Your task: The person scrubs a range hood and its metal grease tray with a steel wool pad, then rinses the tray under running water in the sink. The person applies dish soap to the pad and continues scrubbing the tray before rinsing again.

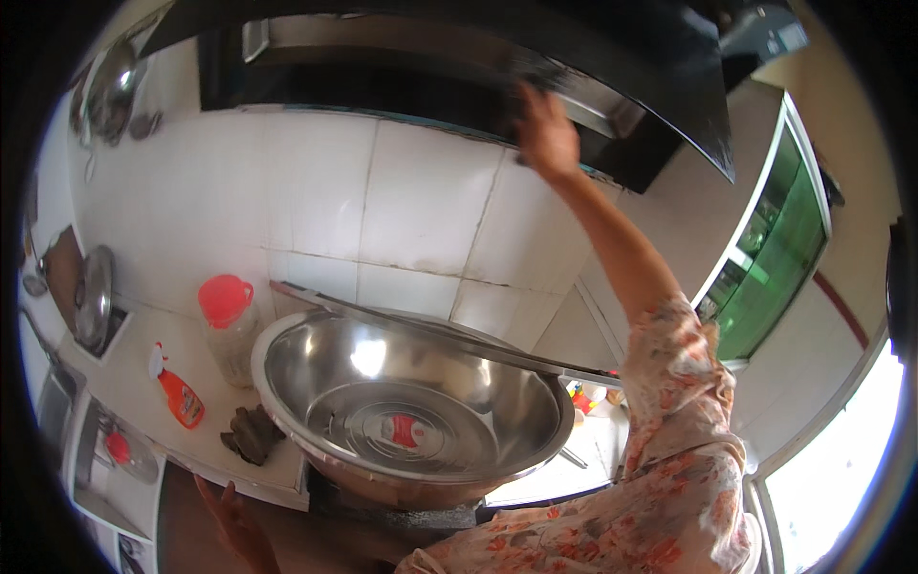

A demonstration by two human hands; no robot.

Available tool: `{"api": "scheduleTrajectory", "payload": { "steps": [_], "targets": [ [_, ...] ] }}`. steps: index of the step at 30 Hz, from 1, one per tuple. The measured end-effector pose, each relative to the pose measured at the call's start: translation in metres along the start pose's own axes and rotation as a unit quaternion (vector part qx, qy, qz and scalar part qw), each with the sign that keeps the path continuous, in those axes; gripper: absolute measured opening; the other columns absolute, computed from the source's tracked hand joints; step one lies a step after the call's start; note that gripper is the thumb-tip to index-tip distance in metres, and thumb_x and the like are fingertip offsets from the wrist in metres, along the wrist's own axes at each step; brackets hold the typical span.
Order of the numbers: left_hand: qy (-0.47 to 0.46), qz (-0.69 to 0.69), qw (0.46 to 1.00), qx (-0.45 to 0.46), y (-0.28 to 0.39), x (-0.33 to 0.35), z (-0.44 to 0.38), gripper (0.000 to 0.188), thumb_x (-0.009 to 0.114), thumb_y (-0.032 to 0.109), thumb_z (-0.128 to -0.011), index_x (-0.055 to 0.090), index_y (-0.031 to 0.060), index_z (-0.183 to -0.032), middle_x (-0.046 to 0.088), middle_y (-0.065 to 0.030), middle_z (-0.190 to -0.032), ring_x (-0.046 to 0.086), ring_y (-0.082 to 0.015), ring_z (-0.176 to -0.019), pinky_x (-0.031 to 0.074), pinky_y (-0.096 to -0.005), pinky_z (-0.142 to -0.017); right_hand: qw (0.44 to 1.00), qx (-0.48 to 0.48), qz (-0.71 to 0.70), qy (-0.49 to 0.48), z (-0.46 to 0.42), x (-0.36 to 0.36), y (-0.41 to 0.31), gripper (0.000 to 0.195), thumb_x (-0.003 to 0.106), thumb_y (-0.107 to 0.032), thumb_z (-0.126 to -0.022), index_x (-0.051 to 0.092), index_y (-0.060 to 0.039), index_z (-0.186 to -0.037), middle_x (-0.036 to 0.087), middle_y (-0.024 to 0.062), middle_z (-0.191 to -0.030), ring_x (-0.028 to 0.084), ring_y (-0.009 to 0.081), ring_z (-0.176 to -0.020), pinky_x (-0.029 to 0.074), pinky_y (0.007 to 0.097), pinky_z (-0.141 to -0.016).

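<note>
My right hand (551, 135) is raised to the underside of a black range hood (373, 90), near its inner metal edge. The hand is blurred, and a dark patch at its fingers cannot be told apart from the hood. My left hand (240, 527) hangs low at the counter's front edge, fingers apart and holding nothing. Between the hands, a wide stainless steel basin (531, 423) stands on the cooking area, with a red label (407, 430) on its bottom. A long metal strip (430, 333) lies across the basin's back part. Left of the basin sits a crumpled dark cloth (252, 434).
An orange spray bottle (181, 398) and a clear jar with a red lid (226, 301) stand on the white counter (143, 351). A metal pot lid (95, 298) leans at the left. To the right is a green glass cabinet (774, 251). White tiles (430, 194) cover the wall.
</note>
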State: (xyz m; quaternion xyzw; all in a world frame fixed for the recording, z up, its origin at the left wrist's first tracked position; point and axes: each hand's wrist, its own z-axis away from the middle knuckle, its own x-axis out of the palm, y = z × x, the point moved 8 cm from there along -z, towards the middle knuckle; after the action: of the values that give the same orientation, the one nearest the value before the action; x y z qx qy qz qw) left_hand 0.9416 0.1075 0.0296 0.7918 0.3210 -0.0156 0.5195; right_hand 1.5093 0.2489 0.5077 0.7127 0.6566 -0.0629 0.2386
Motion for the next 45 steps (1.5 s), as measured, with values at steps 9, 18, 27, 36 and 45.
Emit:
{"api": "scheduleTrajectory", "payload": {
  "steps": [9,18,27,36,45],
  "targets": [
    [0.016,-0.125,0.989,0.070,0.062,-0.009,-0.016,0.073,0.060,0.013,-0.097,0.025,0.0090,-0.160,0.076,-0.0083,-0.111,0.064,-0.0178,-0.073,0.052,-0.0311,-0.059,0.972,-0.192,0.134,0.005,0.016,0.045,-0.051,0.048,0.059,-0.009,-0.094,0.056,-0.0223,-0.140,0.056,0.0066,-0.114,0.054,0.0261,-0.109,0.047,0.0392,-0.096],
    [-0.017,0.033,0.999,-0.019,0.070,0.038,-0.009,0.072,0.045,0.001,-0.096,0.019,0.0152,-0.163,0.065,-0.0241,-0.128,0.067,-0.0238,-0.104,0.052,-0.0336,-0.084,0.982,-0.131,0.134,0.037,0.106,-0.036,0.111,0.045,0.058,-0.002,-0.089,0.065,-0.0213,-0.129,0.058,0.0057,-0.110,0.056,0.0265,-0.103,0.051,0.0411,-0.088],
    [-0.030,0.027,0.998,0.054,0.138,0.056,-0.052,0.072,0.043,0.001,-0.098,0.016,0.0152,-0.163,0.071,-0.0181,-0.121,0.068,-0.0194,-0.091,0.051,-0.0318,-0.079,0.958,-0.207,0.191,-0.058,0.051,0.022,0.002,0.049,0.060,-0.011,-0.094,0.057,-0.0282,-0.139,0.051,0.0060,-0.117,0.050,0.0251,-0.112,0.045,0.0405,-0.100],
    [0.019,0.024,0.999,0.011,0.133,0.041,-0.036,0.076,0.045,0.000,-0.096,0.017,0.0214,-0.163,0.070,-0.0210,-0.120,0.070,-0.0240,-0.094,0.053,-0.0343,-0.085,0.960,-0.222,0.168,0.015,0.078,0.017,0.046,0.044,0.067,-0.010,-0.085,0.065,-0.0271,-0.126,0.053,0.0041,-0.106,0.054,0.0253,-0.103,0.050,0.0417,-0.091],
    [0.026,-0.027,0.996,0.076,0.150,0.015,-0.047,0.068,0.043,0.012,-0.101,0.015,0.0165,-0.163,0.068,-0.0253,-0.122,0.071,-0.0299,-0.098,0.055,-0.0385,-0.084,0.975,-0.207,0.058,0.059,0.026,0.043,-0.048,0.037,0.066,-0.016,-0.085,0.067,-0.0276,-0.120,0.056,0.0016,-0.111,0.055,0.0247,-0.110,0.050,0.0417,-0.090]
  ]
}}
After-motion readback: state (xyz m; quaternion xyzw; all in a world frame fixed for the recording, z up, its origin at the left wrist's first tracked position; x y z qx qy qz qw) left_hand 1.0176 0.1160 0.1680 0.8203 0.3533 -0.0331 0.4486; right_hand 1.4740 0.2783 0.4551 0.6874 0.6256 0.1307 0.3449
